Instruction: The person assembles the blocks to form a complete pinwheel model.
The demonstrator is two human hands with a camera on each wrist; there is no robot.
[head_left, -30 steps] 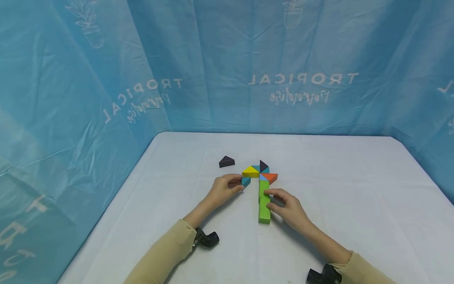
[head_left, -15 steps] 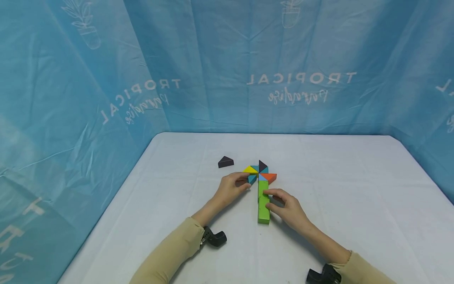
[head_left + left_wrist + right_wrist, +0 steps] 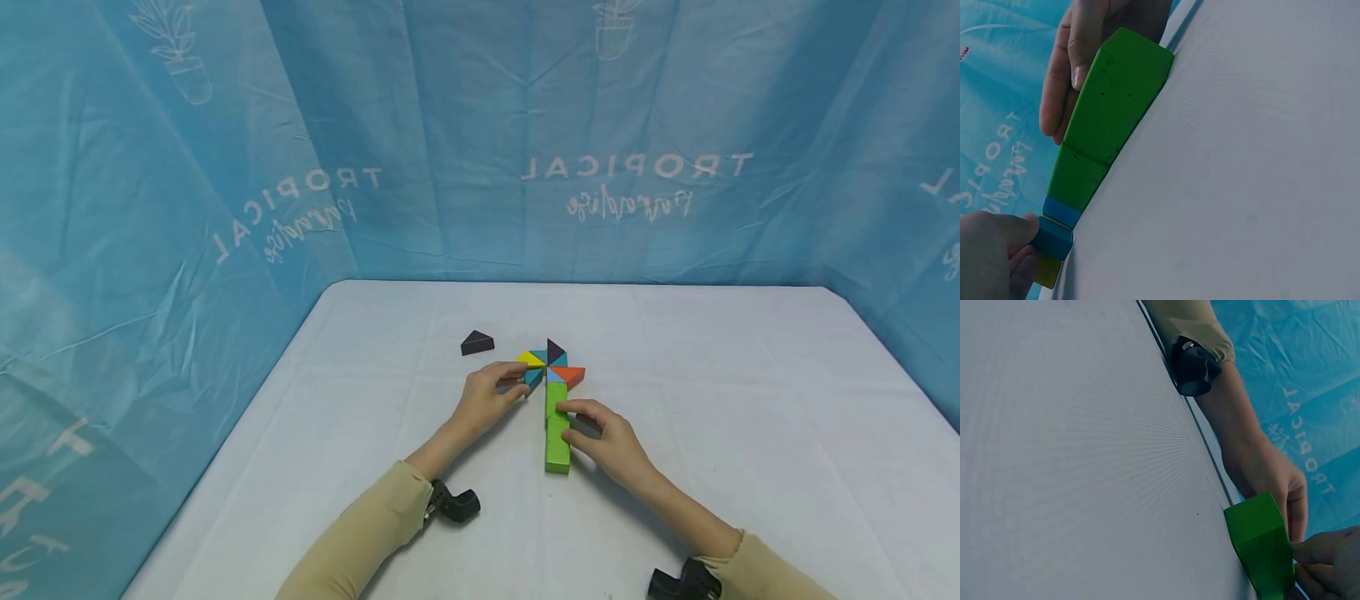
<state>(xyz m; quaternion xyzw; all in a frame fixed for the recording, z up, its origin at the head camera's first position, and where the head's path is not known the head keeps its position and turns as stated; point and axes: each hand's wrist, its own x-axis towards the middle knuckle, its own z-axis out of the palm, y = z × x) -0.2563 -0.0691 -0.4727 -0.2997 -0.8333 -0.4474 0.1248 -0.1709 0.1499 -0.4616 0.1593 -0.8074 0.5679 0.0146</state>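
Observation:
My left hand (image 3: 480, 400) pinches a teal triangular block (image 3: 533, 379) between thumb and fingers, just below a yellow triangular block (image 3: 530, 359). These sit at the left of a pinwheel of triangles, with a dark one (image 3: 555, 351), an orange one (image 3: 573, 375) and a small light blue one (image 3: 553, 376). Two green blocks (image 3: 557, 443) form a column below the pinwheel. My right hand (image 3: 615, 442) touches the column's right side with loosely bent fingertips. In the left wrist view, the teal block (image 3: 1054, 239) lies close to a blue piece (image 3: 1062, 212) at the column's end.
A separate dark triangular block (image 3: 477, 342) lies behind and left of the pinwheel. White cloth covers the table (image 3: 712, 400). Blue printed curtains (image 3: 480, 167) stand at its back and sides. Each wrist wears a black camera (image 3: 456, 505).
My left hand has moved right with the teal block, bringing it up against the lower left of the pinwheel. My right hand has stayed at the green blocks.

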